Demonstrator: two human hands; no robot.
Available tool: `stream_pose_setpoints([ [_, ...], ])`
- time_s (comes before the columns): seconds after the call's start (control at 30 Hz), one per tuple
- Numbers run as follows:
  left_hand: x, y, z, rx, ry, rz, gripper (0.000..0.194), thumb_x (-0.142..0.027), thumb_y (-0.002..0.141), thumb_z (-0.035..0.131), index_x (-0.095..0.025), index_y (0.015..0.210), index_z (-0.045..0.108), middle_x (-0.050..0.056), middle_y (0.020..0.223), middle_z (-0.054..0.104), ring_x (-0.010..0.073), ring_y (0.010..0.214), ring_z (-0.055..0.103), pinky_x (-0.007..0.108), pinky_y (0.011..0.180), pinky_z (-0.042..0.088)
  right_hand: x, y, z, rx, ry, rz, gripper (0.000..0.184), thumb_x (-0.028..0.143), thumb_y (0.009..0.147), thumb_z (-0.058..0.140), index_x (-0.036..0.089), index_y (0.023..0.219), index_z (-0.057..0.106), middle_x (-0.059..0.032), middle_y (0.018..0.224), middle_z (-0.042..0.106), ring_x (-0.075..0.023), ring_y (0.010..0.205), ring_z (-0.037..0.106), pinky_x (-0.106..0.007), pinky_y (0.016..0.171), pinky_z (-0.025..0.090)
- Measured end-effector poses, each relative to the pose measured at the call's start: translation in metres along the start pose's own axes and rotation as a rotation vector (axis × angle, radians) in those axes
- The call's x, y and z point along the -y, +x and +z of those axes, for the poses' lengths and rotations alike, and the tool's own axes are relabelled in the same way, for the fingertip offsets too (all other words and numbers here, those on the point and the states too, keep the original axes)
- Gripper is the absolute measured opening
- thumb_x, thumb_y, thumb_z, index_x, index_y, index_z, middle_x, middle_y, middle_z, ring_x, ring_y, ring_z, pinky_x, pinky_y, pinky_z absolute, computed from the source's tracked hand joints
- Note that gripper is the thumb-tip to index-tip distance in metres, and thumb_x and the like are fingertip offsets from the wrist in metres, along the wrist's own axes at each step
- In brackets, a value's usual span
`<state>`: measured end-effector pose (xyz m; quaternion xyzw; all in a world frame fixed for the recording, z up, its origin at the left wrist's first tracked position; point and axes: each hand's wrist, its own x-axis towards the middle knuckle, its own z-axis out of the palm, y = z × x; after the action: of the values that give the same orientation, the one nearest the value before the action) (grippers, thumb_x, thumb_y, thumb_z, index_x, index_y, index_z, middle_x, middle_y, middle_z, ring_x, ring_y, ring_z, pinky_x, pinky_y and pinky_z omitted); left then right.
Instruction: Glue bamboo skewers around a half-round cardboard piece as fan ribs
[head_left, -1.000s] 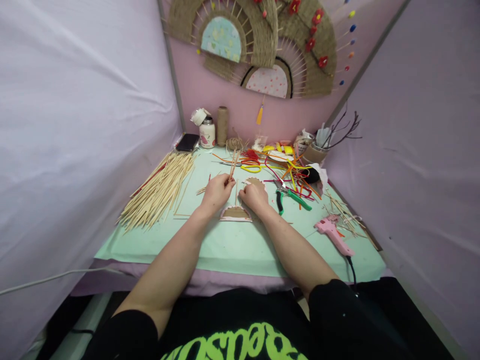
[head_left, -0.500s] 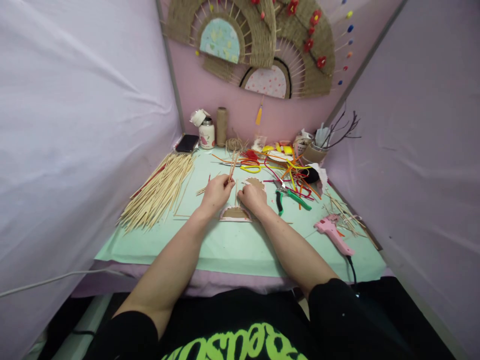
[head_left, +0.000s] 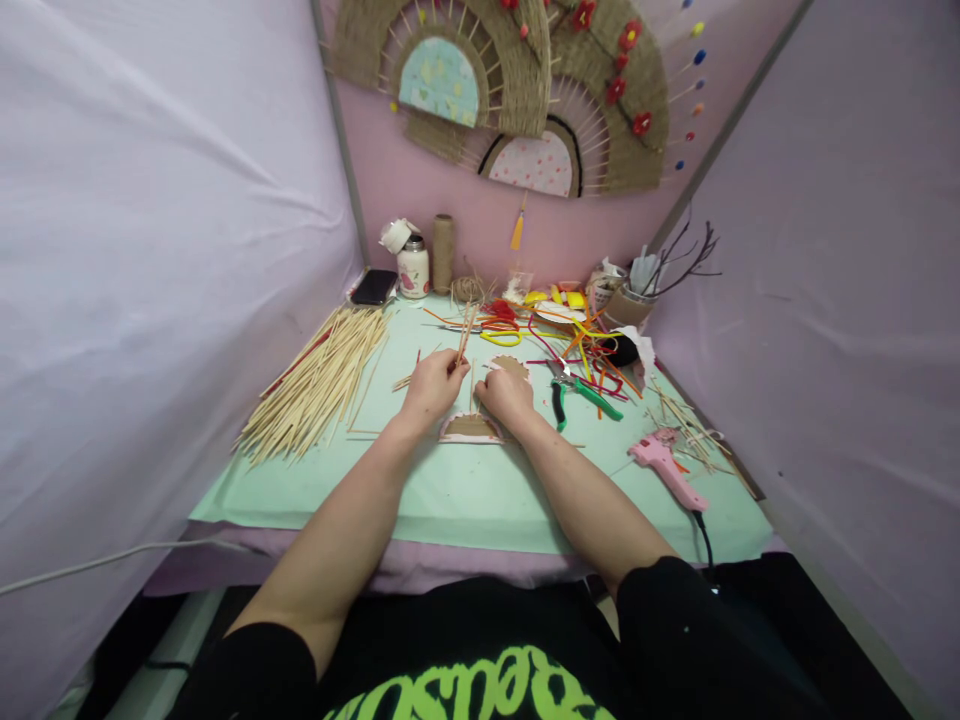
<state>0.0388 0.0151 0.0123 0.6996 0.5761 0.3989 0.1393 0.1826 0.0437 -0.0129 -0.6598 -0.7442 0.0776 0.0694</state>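
Several thin wooden sticks (head_left: 466,332) point up and away from my left hand (head_left: 433,388), which is closed around their lower ends. My right hand (head_left: 507,396) is curled, its fingertips low at the table by another thin wooden stick (head_left: 473,378) that runs towards the cardboard half-circle (head_left: 471,428). That half-circle has a pale pink edge and lies flat between my wrists, flat side towards me. Partly behind my right hand lies a second cardboard piece (head_left: 511,366) with a scalloped edge. What exactly the right fingertips pinch is largely hidden.
On the left lies a big pile of wooden sticks (head_left: 319,385). Green-handled pliers (head_left: 589,393), yellow-handled scissors (head_left: 501,337) and coloured pipe cleaners (head_left: 589,345) lie to the right and behind. A pink glue gun (head_left: 667,470) with a cord rests at the right front.
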Motion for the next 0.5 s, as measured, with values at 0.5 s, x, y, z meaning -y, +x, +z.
stream_pose_setpoints([
  [0.5,-0.0024,-0.0011,-0.0007,-0.004,0.022,-0.003,0.012,-0.024,0.086,0.057,-0.018,0.078,0.065,0.003,0.075,0.066,0.0175,0.071,0.056,0.029,0.067,0.039,0.0015,-0.0023,-0.0026,0.007,-0.023,0.021,0.043,0.033,0.093,0.04,0.011,0.106,0.075,-0.0194,0.102,0.072,-0.028,0.101,0.067,-0.032,0.081,0.048],
])
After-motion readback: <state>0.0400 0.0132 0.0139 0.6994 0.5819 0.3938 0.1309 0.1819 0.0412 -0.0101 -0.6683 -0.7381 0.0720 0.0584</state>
